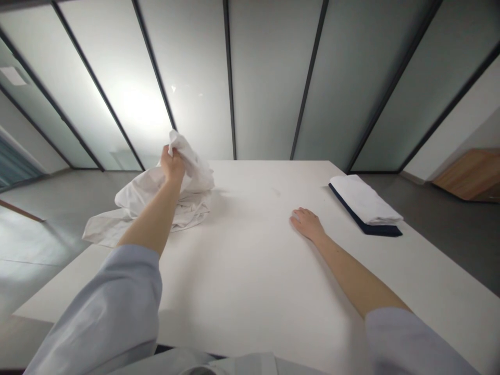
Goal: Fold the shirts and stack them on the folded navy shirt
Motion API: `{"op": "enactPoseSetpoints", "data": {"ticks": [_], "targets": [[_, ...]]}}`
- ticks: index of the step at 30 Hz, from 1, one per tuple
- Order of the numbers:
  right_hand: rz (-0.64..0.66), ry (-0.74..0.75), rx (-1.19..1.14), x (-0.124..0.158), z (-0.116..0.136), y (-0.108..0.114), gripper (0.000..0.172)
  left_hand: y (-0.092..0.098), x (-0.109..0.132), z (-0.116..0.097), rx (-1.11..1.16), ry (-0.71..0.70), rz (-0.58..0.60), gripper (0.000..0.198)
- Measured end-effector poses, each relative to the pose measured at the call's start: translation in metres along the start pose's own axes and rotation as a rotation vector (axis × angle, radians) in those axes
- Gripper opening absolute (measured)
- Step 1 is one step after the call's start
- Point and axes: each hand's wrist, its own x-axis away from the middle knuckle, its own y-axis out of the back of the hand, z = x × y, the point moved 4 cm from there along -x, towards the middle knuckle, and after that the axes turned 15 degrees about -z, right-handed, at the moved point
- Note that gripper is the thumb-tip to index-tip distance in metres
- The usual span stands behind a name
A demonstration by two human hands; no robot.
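Note:
My left hand (172, 165) is closed around a bunch of crumpled white cloth (145, 200) and lifts part of it above the far left of the white table (250, 260). The rest of the cloth lies in a heap on the table, spilling over the left edge. My right hand (307, 223) rests palm down on the bare tabletop right of the middle, fingers stretched forward, holding nothing.
A folded white cloth stacked on a folded dark blue one (365, 205) lies at the table's far right edge. Frosted glass panels with dark frames stand behind the table. Grey floor surrounds it, with a wooden piece (471, 174) at far right.

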Motion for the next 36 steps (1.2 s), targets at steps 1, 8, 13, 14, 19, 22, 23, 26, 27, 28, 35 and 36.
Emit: {"op": "enactPoseSetpoints", "data": {"ticks": [1,8,13,14,19,22,23,26,27,28,35,36], "targets": [[-0.001,0.001,-0.002,0.000,0.000,0.000,0.040,-0.015,0.007,-0.017,0.070,-0.005,0.032,0.031],[-0.004,0.001,-0.003,0.000,-0.002,-0.001,0.041,-0.078,0.162,-0.100,-0.024,-0.367,1.400,0.065],[-0.001,-0.032,-0.006,0.001,-0.003,-0.002,0.042,-0.070,0.228,-0.081,-0.276,-0.521,1.325,0.052],[-0.004,-0.036,-0.007,0.001,-0.003,-0.002,0.042,-0.068,0.234,-0.072,-0.347,-0.533,1.244,0.051],[-0.020,-0.070,-0.018,0.001,-0.003,-0.002,0.041,-0.053,0.269,-0.027,-0.558,-0.449,1.167,0.059],[-0.087,-0.073,-0.095,0.000,0.001,0.003,0.040,-0.050,0.287,-0.027,-0.580,-0.424,1.101,0.061],[-0.121,-0.049,-0.149,-0.001,0.004,0.006,0.040,-0.050,0.293,-0.031,-0.591,-0.411,1.086,0.061],[-0.155,0.104,-0.340,0.000,0.020,0.014,0.043,-0.057,0.303,-0.050,-0.609,-0.365,1.114,0.065],[-0.125,0.154,-0.378,0.000,0.024,0.014,0.043,-0.061,0.305,-0.056,-0.587,-0.355,1.166,0.066],[-0.080,0.185,-0.392,0.000,0.027,0.014,0.043,-0.066,0.306,-0.062,-0.538,-0.347,1.240,0.066],[0.045,-0.046,-0.137,-0.007,-0.015,-0.001,0.041,-0.079,0.284,-0.066,-0.122,-0.394,1.546,0.057],[0.016,-0.087,-0.103,-0.008,-0.025,-0.001,0.041,-0.077,0.280,-0.058,-0.184,-0.422,1.477,0.056]]}}
